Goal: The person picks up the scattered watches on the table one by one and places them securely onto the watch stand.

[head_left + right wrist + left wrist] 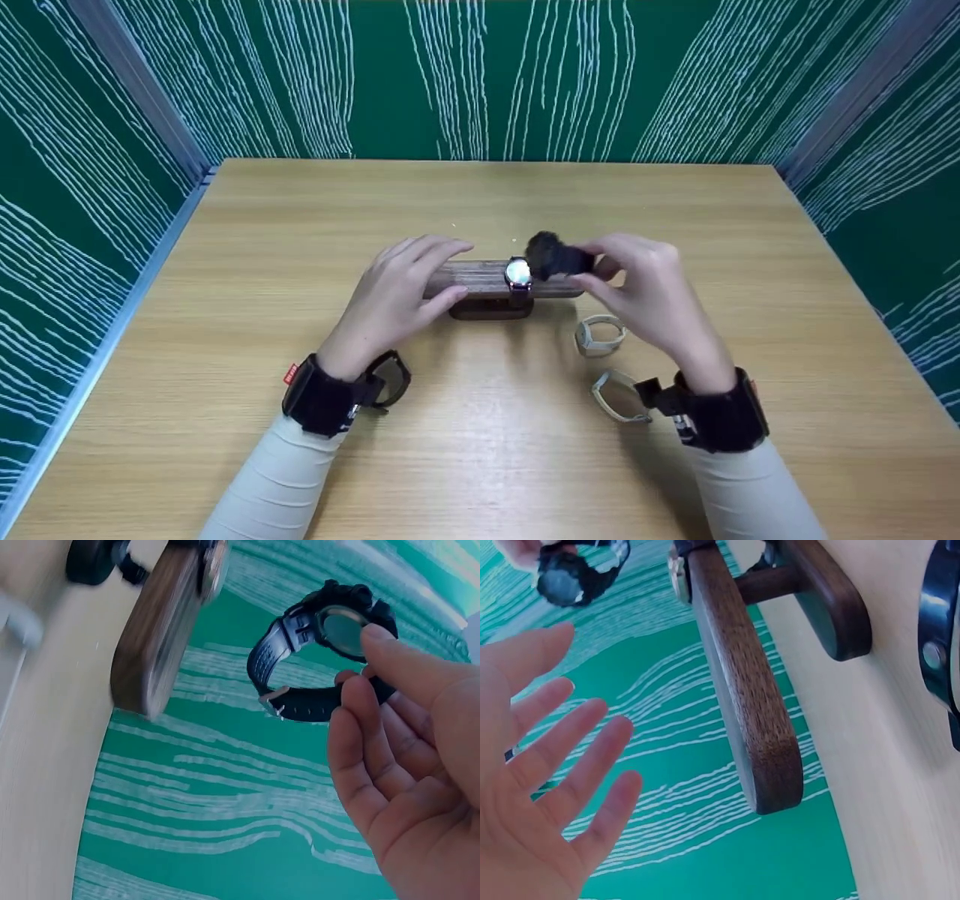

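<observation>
Sleeves and black wrist straps come first; by the right strap lies a pale band, with a pale watch just beyond it on the tabletop, and a dark watch sits beside the left strap, so I'd keep both forearms raised to avoid dragging any of them. Farther on, the left hand hovers near the left end of the wooden bar, its fingers spread and released, apart from the wood. The right hand grasps a black watch between thumb and fingers, the strap buckled into a loop, near the bar's right end but not on it. If that loop is meant for the bar, I'd square it to the tip and slide it on lengthwise, dial up, rather than press from above. The base looks shorter than the bar, so a shove could tip it; the left fingers should brace the other end first. I'd stop just short of the silver watch round the bar, lest the cases knock. Behind everything stands the green wall.
</observation>
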A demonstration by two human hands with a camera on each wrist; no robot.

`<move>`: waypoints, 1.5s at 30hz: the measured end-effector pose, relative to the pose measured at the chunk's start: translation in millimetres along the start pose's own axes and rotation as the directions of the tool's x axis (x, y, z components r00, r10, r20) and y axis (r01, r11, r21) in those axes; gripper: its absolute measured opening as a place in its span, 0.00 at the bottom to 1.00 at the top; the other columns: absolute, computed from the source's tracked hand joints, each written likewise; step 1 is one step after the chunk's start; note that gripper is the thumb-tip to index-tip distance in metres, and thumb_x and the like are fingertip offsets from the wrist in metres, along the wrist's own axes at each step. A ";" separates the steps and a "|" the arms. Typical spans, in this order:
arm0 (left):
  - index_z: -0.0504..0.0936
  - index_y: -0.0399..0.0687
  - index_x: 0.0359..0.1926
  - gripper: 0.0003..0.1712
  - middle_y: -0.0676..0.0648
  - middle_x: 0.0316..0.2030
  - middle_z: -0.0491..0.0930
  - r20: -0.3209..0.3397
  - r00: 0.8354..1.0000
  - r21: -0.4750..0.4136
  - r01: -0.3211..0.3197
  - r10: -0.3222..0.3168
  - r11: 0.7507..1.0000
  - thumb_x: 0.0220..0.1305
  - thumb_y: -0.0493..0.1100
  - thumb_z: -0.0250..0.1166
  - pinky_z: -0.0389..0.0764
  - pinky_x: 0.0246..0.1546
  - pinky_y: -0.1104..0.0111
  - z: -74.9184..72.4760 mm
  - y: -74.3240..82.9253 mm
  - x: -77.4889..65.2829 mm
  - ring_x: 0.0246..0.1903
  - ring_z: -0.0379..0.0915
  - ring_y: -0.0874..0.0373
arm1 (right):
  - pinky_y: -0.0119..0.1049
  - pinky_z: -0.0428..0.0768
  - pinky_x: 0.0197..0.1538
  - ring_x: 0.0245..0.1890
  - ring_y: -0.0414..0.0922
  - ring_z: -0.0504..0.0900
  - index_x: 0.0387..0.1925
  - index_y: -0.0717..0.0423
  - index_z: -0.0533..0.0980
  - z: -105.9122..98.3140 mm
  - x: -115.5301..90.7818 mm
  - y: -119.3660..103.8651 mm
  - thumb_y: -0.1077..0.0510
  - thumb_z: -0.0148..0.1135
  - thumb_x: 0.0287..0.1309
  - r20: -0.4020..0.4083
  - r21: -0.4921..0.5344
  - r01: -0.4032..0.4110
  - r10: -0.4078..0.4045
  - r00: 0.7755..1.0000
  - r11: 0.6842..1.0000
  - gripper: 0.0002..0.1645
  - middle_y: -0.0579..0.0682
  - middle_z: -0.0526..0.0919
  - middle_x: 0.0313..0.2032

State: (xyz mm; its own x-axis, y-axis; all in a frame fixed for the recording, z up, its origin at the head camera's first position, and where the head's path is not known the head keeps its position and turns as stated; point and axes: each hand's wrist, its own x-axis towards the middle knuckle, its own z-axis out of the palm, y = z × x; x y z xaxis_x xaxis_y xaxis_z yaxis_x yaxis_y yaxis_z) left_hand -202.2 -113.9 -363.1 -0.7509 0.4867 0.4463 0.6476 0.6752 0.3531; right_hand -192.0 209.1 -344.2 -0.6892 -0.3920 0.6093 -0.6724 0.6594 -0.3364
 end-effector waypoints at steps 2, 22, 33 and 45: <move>0.77 0.51 0.71 0.33 0.46 0.65 0.81 -0.007 1.000 -0.015 -0.023 0.023 1.000 0.69 0.51 0.74 0.67 0.74 0.47 0.4 1.2 -0.2 0.67 0.75 0.47 | 0.28 0.84 0.40 0.31 0.39 0.87 0.45 0.61 0.87 4.1 0.5 -6.3 0.66 0.82 0.54 0.021 0.026 0.020 -0.021 1.000 0.999 0.17 0.54 0.91 0.40; 0.83 0.50 0.64 0.29 0.49 0.58 0.86 0.016 0.995 -0.080 -0.098 0.099 0.992 0.64 0.50 0.78 0.77 0.66 0.53 8.2 8.4 1.1 0.62 0.80 0.51 | 0.33 0.87 0.43 0.32 0.35 0.86 0.51 0.59 0.86 26.3 0.2 -27.5 0.63 0.78 0.59 0.148 0.249 -0.023 -0.014 0.989 0.968 0.17 0.49 0.91 0.46; 0.82 0.50 0.60 0.25 0.49 0.55 0.87 0.024 0.999 -0.170 -0.039 0.044 0.985 0.65 0.46 0.78 0.81 0.57 0.54 8.3 9.0 -0.1 0.54 0.83 0.52 | 0.36 0.88 0.47 0.35 0.37 0.88 0.50 0.57 0.85 27.7 0.9 -28.7 0.62 0.77 0.61 0.184 0.288 -0.090 0.037 0.982 0.953 0.16 0.48 0.90 0.45; 0.82 0.47 0.60 0.24 0.47 0.55 0.86 0.019 0.998 -0.248 -0.049 0.056 0.967 0.66 0.44 0.76 0.83 0.57 0.60 8.2 9.0 0.5 0.54 0.83 0.54 | 0.36 0.88 0.47 0.36 0.38 0.89 0.52 0.58 0.84 29.4 1.2 -26.3 0.63 0.75 0.63 0.219 0.291 -0.113 0.049 0.975 0.950 0.17 0.49 0.91 0.46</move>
State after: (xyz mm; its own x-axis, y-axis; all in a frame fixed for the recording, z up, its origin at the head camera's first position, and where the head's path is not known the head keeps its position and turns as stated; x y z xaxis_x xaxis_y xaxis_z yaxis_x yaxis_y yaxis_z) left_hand -197.7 -103.1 -366.4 -0.7159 0.5341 0.4498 0.6958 0.4918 0.5235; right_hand -183.0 172.4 -355.7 -0.7636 -0.4902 0.4202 -0.6395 0.4841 -0.5972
